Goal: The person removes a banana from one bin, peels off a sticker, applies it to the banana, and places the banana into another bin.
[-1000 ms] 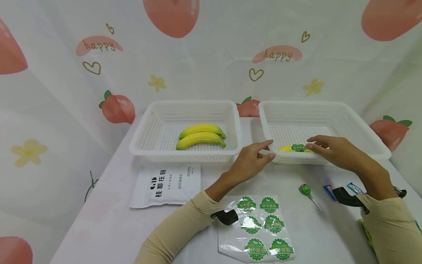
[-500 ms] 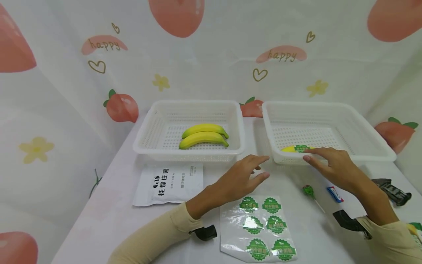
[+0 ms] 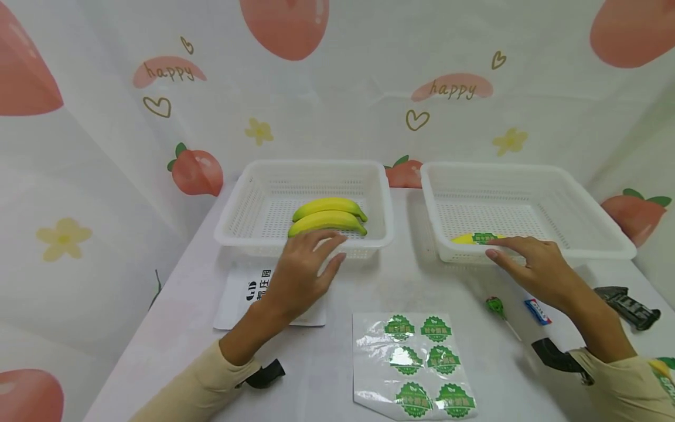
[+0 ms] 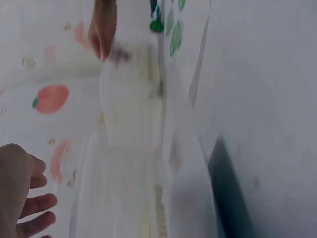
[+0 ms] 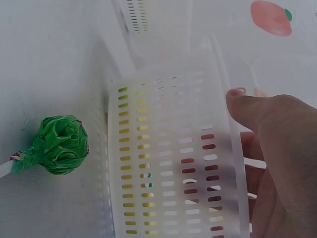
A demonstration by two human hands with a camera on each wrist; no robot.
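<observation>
My left hand [image 3: 297,275], fingers loosely spread, hangs by the front rim of the left white basket [image 3: 382,202], nearest two bananas [image 3: 329,221] lying inside it. Nothing shows between its fingers. The left wrist view is blurred; the left hand [image 4: 22,198] appears at its lower left corner. My right hand [image 3: 543,269] rests at the front rim of the right basket [image 3: 590,217], thumb at the rim and fingers reaching inside. Beside them lies a banana [image 3: 464,239] with a green sticker. Through the basket's slots [image 5: 166,158], yellow and reddish-brown patches show.
A white printed pouch [image 3: 232,305] lies before the left basket. A sheet of green round stickers [image 3: 413,366] lies in front centre. To its right are a green-wrapped lollipop [image 3: 495,306], a small blue-and-red wrapped candy [image 3: 538,312] and a dark packet [image 3: 630,306].
My left hand has left the right basket's corner and moved left to the left basket. The right hand shifted slightly down and right from the stickered banana to the rim, then stayed.
</observation>
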